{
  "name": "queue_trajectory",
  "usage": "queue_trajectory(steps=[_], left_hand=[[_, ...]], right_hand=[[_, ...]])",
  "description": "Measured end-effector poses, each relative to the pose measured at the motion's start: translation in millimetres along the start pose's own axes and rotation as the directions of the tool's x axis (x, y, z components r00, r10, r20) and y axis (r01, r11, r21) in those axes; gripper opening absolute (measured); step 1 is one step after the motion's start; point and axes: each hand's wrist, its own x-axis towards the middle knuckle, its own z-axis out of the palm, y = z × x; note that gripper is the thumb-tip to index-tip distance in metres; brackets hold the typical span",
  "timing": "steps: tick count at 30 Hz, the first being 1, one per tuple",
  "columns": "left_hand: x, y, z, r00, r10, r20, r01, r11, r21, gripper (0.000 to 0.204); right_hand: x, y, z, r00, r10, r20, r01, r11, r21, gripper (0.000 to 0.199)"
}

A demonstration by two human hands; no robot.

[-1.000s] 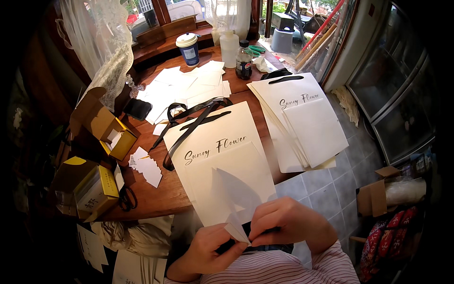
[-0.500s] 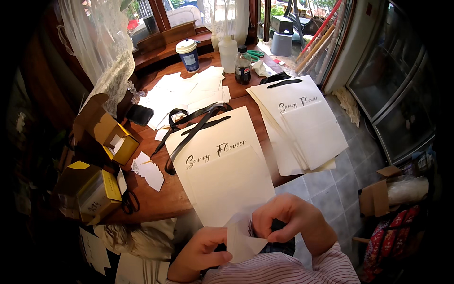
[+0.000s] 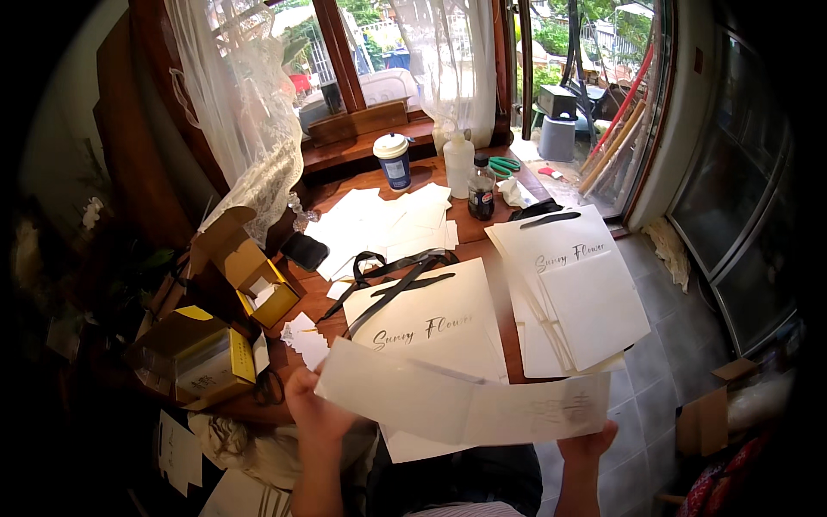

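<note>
Both hands have drawn apart and the folded paper of the preceding frames now spans them as a long strip; the view has also tilted upward, so that the table's contents sit lower. Left hand (image 3: 320, 409): gripping the left end of the paper strip (image 3: 457, 401). Right hand (image 3: 590, 441): pinching its lower right corner, most of the fingers hidden behind it. The strip crosses in front of the nearer white bag (image 3: 431, 293), above the lap; whether it touches that bag cannot be told. Unfolding appears largely complete, though a crease near mid-length and a slight sag suggest that flattening is unfinished. The loose white sheets (image 3: 388, 224) and the small cards (image 3: 306, 338) lie out of the hands. Edges and room: the nearer bag overhangs the near edge of the wooden table (image 3: 482, 243), where a strip of wood separates it from the second bag stack (image 3: 586, 231). To the left, two yellow boxes (image 3: 274, 297) (image 3: 237, 366) limit sideways travel of the left hand; beyond the right hand, tiled floor (image 3: 650, 362) affords wider movement.
</note>
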Motion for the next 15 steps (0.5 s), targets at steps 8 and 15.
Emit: queue_trajectory(steps=[8,15], left_hand=[[107.3,66.6,-23.2,0.987,0.140,0.077,-0.145,0.987,0.064,0.040],[238.7,82.7,-56.6,0.916,0.307,-0.258,-0.325,0.945,-0.029,0.046]], right_hand=[[-32.3,-78.7,-34.1,0.935,-0.329,-0.132,0.327,0.944,-0.031,0.059],[-51.4,-112.3,-64.9,0.915,-0.402,-0.034,0.382,0.891,-0.247,0.059]])
